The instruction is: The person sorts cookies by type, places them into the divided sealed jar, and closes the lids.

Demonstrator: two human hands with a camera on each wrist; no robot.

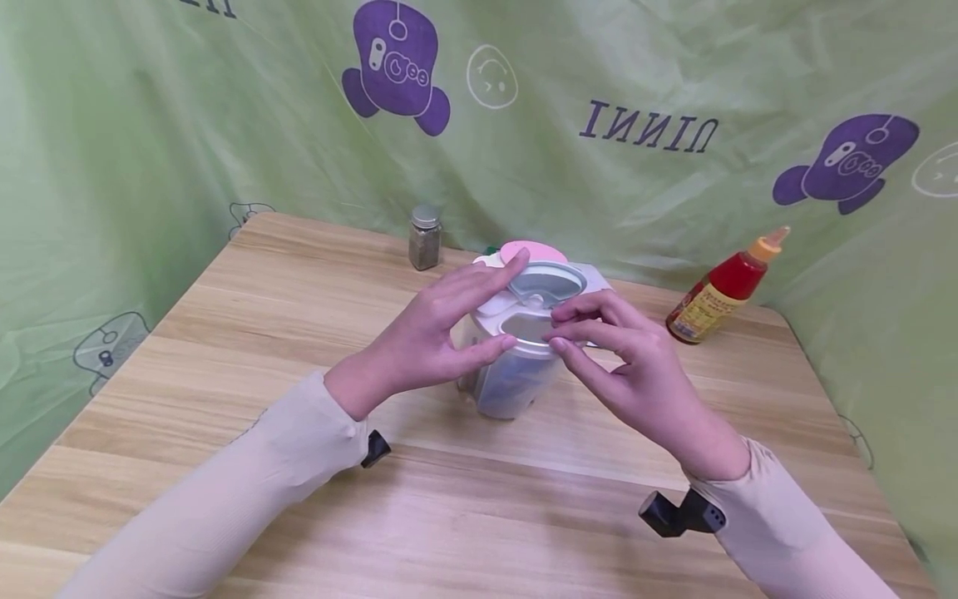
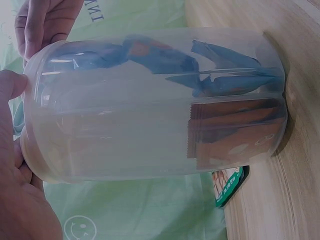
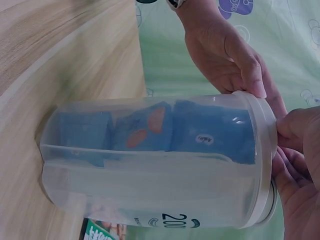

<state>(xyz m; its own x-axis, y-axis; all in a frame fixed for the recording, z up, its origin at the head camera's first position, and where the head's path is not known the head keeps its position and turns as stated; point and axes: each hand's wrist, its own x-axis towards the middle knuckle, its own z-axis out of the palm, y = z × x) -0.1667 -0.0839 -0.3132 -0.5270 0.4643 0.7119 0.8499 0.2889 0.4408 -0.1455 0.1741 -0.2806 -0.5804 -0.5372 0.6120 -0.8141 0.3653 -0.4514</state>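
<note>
A clear plastic canister (image 1: 516, 387) stands upright on the table, with a white lid (image 1: 490, 308). One grey-white flap (image 1: 549, 283) on the lid is raised, exposing an opening (image 1: 527, 327). My left hand (image 1: 422, 333) spans the lid from the left, thumb at the near rim and straight fingers beside the raised flap. My right hand (image 1: 636, 362) has bent fingers, its thumb and fingertips pinching the lid's rim beside the opening. Blue packets (image 3: 210, 132) fill one compartment; brown packets (image 2: 235, 132) lie low in another.
A small spice jar (image 1: 425, 241) with a grey cap stands at the back left. A red sauce bottle (image 1: 718, 291) with an orange nozzle stands back right. Behind the canister are a pink round thing (image 1: 533, 251) and a green-labelled pack (image 2: 227, 185). A green curtain (image 1: 262, 125) surrounds the table.
</note>
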